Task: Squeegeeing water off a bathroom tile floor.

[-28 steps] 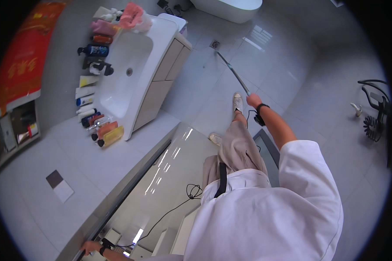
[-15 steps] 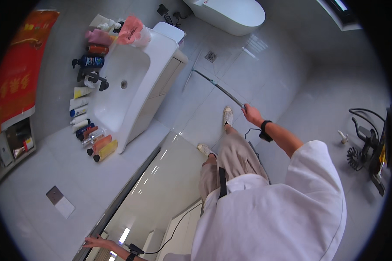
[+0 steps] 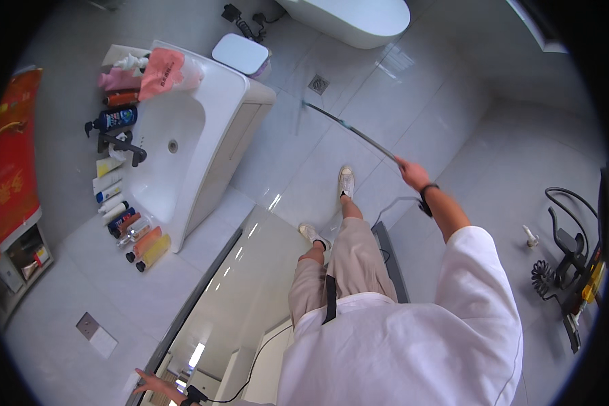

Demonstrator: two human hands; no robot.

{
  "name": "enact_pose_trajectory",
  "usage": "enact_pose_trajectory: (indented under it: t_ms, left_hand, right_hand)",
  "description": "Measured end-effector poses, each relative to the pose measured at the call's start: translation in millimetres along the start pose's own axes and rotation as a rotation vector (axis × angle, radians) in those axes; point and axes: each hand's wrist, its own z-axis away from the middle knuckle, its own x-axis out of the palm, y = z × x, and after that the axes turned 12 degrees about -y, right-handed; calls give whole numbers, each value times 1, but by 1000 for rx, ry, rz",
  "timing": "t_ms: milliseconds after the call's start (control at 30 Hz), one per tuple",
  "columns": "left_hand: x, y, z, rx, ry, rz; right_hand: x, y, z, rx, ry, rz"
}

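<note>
A white washbasin (image 3: 218, 108) with a round drain (image 3: 172, 145) and a black faucet (image 3: 123, 147) carries a row of toiletries along its back edge: a salmon-pink pouch (image 3: 161, 71), a pink bottle (image 3: 120, 80), a dark blue pump bottle (image 3: 117, 118), pale tubes (image 3: 106, 181), and an orange bottle (image 3: 149, 245) touching a dark-capped yellow one (image 3: 154, 253). Just beside the basin's far end stands a white-lidded bin (image 3: 239, 53), with a white bathtub (image 3: 358, 20) beyond it. A red hanging (image 3: 10, 169) with gold markings is at the left above an open cubby (image 3: 27, 254), while black fittings (image 3: 572, 254) with a coiled hose (image 3: 541, 279) are at the right.
</note>
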Motion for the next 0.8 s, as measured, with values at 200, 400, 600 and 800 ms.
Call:
enact_pose_trajectory:
  t_ms: [200,400,600,800]
  left_hand:
    - [-1,-2,-2,-43,31,68]
    - [-19,-23,-16,-38,42,58]
    - [6,-7,2,10,33,21]
    - [8,0,15,-14,168,-91]
  right_hand:
    - [7,50,102,68,-38,-137]
    - [-43,-30,18,-123,20,-257]
    - [-46,-90,-121,-31,139,-210]
    - [39,-50,-21,42,61,-387]
